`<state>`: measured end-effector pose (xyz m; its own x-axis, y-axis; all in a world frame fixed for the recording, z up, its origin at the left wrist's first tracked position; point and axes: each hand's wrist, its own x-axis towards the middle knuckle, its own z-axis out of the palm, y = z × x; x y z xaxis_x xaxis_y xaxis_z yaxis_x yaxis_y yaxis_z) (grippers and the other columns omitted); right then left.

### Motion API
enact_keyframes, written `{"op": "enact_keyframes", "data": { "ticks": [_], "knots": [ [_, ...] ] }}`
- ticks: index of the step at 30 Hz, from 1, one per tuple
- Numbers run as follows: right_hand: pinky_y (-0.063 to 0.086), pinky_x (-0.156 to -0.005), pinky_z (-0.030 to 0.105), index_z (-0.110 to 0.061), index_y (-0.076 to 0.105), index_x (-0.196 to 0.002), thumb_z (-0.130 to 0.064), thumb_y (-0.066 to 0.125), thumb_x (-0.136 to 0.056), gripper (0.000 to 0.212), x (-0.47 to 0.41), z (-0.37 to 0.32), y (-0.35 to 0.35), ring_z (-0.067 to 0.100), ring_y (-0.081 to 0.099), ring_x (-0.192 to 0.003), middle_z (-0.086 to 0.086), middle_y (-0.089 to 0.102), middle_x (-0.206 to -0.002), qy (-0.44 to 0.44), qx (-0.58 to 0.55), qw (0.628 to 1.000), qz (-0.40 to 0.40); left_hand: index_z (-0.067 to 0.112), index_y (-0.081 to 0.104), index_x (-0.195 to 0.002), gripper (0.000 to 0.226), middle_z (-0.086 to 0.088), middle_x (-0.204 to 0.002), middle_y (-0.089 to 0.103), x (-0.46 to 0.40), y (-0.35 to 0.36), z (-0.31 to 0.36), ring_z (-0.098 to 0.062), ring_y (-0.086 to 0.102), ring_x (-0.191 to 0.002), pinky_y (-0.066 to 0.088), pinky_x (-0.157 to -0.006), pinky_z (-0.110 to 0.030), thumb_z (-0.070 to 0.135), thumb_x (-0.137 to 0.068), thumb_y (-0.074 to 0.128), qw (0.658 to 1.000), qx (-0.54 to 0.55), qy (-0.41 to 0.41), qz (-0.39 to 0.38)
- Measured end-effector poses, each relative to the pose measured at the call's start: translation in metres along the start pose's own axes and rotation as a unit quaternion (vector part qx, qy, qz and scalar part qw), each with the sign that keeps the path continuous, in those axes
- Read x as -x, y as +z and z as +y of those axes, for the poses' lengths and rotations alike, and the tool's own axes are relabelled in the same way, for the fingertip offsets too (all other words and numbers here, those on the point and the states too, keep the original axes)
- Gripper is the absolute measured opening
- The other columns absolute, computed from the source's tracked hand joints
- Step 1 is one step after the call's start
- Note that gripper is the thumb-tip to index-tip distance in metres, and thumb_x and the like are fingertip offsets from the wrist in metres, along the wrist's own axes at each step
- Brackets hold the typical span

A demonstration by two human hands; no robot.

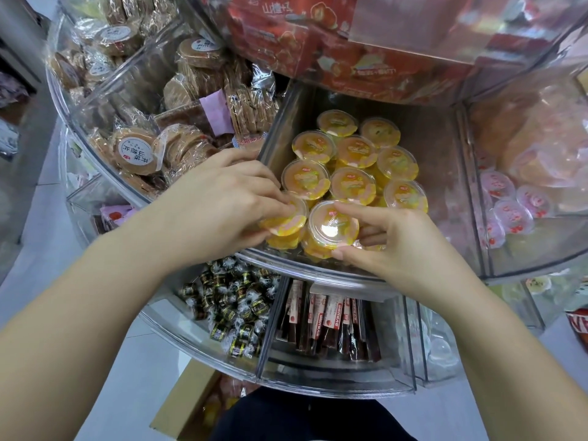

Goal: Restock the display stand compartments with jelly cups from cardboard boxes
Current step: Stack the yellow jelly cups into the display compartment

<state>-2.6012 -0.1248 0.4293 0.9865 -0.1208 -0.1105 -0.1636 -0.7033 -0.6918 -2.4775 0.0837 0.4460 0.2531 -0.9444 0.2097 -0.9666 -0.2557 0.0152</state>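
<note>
Setting cups into the compartment (pixel 273 128): your left hand (pixel 219 202) and right hand (pixel 394 246) each pinch a jelly cup (pixel 332 227); next, seat and release.

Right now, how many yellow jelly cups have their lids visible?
11 yellow jelly cups: nine in the compartment, one under the left hand, one in the right hand. More lie hidden beneath.
</note>
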Motion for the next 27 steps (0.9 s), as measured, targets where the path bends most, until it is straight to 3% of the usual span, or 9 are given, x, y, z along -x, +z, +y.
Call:
{"op": "enact_keyframes", "data": {
  "ticks": [3,7,9,11,14,16,21,24,27],
  "knots": [
    [0.044,-0.075,-0.001,-0.045,0.052,-0.125,-0.031,0.077,-0.071,0.061,0.001,0.003,0.001,-0.018,0.055,-0.084,-0.028,0.049,-0.11,0.01,-0.04,0.999,-0.007,0.018,0.074,-0.096,0.031,0.0,-0.09,0.072,-0.004,0.002,0.0,-0.025,0.065,-0.088,0.043,-0.093,-0.042,0.026,-0.066,0.078,1.0,-0.005,0.004,-0.005],
    [0.045,-0.076,0.0,-0.047,0.052,-0.122,-0.031,0.078,-0.069,0.062,0.0,0.002,0.003,-0.017,0.056,-0.088,-0.031,0.051,-0.103,0.022,-0.058,0.998,-0.01,0.021,0.074,-0.089,0.03,0.001,-0.087,0.07,-0.009,0.001,0.004,-0.024,0.065,-0.087,0.039,-0.098,-0.043,0.023,-0.06,0.08,1.0,-0.024,0.017,-0.007],
    [0.051,-0.078,0.009,-0.046,0.052,-0.123,-0.037,0.077,-0.067,0.062,0.0,0.0,0.004,-0.008,0.06,-0.085,-0.026,0.056,-0.098,0.025,-0.038,0.999,0.001,0.018,0.073,-0.083,0.021,0.001,-0.079,0.068,-0.009,0.001,0.005,-0.023,0.065,-0.082,0.039,-0.097,-0.041,0.018,-0.062,0.077,0.999,-0.038,0.025,0.008],
    [0.055,-0.082,0.027,-0.042,0.052,-0.126,-0.044,0.073,-0.066,0.064,0.0,-0.003,0.005,0.003,0.063,-0.087,-0.015,0.062,-0.11,0.016,-0.001,1.0,0.007,0.016,0.067,-0.075,0.007,-0.001,-0.071,0.063,-0.005,0.003,0.003,-0.024,0.063,-0.074,0.041,-0.092,-0.038,0.011,-0.071,0.064,0.998,-0.045,0.038,0.036],
    [0.054,-0.086,0.035,-0.04,0.05,-0.129,-0.042,0.074,-0.066,0.067,-0.001,-0.005,0.008,0.01,0.061,-0.091,-0.009,0.059,-0.124,-0.001,0.018,1.0,0.005,0.015,0.066,-0.078,0.005,-0.001,-0.082,0.067,-0.003,0.004,0.002,-0.024,0.064,-0.081,0.038,-0.084,-0.037,0.014,-0.075,0.062,0.998,-0.021,0.041,0.038],
    [0.054,-0.086,0.035,-0.041,0.052,-0.127,-0.037,0.078,-0.066,0.066,-0.002,-0.004,0.008,0.009,0.061,-0.091,-0.01,0.06,-0.122,0.002,0.02,1.0,0.011,0.014,0.068,-0.082,0.014,0.0,-0.093,0.07,-0.005,0.003,0.002,-0.023,0.065,-0.088,0.037,-0.086,-0.037,0.019,-0.071,0.075,0.999,-0.009,0.03,0.023],
    [0.056,-0.075,0.04,-0.034,0.06,-0.121,-0.023,0.075,-0.071,0.053,-0.003,-0.003,0.012,0.017,0.065,-0.081,0.001,0.07,-0.093,0.0,0.04,0.998,0.057,0.011,0.07,-0.079,0.029,-0.002,-0.079,0.07,-0.005,0.006,0.003,-0.023,0.066,-0.07,0.037,-0.092,-0.038,0.033,-0.065,0.083,1.0,-0.01,0.013,0.014],
    [0.057,-0.073,0.04,-0.033,0.062,-0.118,-0.028,0.081,-0.067,0.055,-0.002,-0.005,0.012,0.016,0.065,-0.078,-0.002,0.069,-0.084,0.007,0.044,0.996,0.072,0.011,0.072,-0.081,0.034,-0.003,-0.078,0.07,-0.005,0.006,0.003,-0.022,0.066,-0.072,0.038,-0.093,-0.038,0.038,-0.063,0.083,1.0,0.008,-0.005,0.01],
    [0.057,-0.077,0.039,-0.036,0.06,-0.12,-0.039,0.08,-0.062,0.061,0.0,-0.006,0.009,0.013,0.065,-0.083,-0.01,0.066,-0.087,0.011,0.031,0.998,0.054,0.011,0.073,-0.085,0.039,-0.003,-0.084,0.071,-0.005,0.003,0.002,-0.022,0.067,-0.077,0.035,-0.095,-0.037,0.035,-0.057,0.085,0.999,0.036,-0.009,-0.007]
  ]
}}
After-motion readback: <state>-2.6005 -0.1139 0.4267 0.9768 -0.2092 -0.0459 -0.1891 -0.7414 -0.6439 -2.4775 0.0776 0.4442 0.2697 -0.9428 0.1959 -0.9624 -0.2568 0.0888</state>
